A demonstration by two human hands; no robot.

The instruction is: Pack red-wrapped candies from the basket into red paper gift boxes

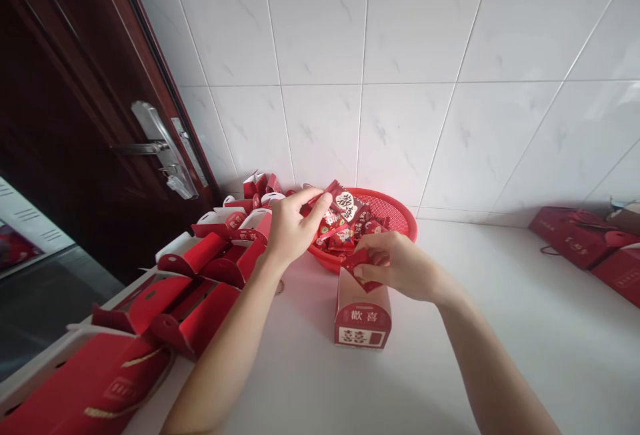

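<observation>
My left hand (301,221) is closed on a red candy packet (345,200) with a cream heart-shaped label, above a red plastic basket (403,211). Several wrapped candies (343,240) lie in that basket. Lower and to the right, my right hand (400,265) pinches a small red packet (364,271) over the top of a red gift box (363,315). White characters and a pale label mark the box's front. My right fingers partly hide the top of the box, so its inside does not show.
Several open red gift boxes (200,315) crowd the left of the white table (430,368). Red bags (575,235) stand at the right by the tiled wall (410,128). A dark wooden door (75,75) with a metal handle is at the left.
</observation>
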